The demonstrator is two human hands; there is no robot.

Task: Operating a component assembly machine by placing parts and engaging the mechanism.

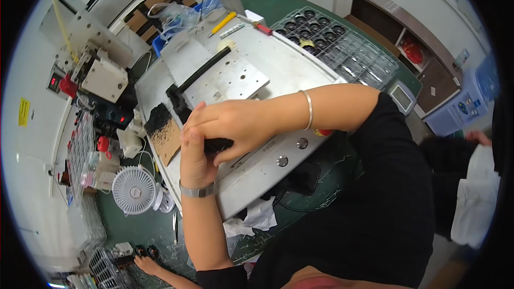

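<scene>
In the head view, the 2 bare hands meet at the left part of a white machine case (241, 188). The right hand (235, 126), its wrist in a silver bangle (308, 109), bends over a black piece (220, 144). The left hand (197, 161), with a grey wristwatch (197, 191) at its wrist, stands upright against the right one, the 2 sets of fingers overlapping. The black piece shows between the right palm and thumb; most of it is hidden, so I cannot tell whether either hand is closed on it.

Just beyond the fingers, a black bracket (175, 98) stands at the near end of a black bar (206, 68), which runs along a drilled metal plate (243, 77). To the left, a brown cardboard piece (170, 144) carries dark and pale bits. On the near side of the case are 2 round metal buttons (282, 161).

At the far edge lie a yellow pen-shaped tool (222, 23) and a red-handled tool (263, 29). Far right, a clear compartment tray (356, 61) holds round black parts (316, 28). A white fan (135, 190) stands at left, with tweezers (175, 227) nearer; at near left, another person's hand (147, 265) reaches dark parts (140, 251).
</scene>
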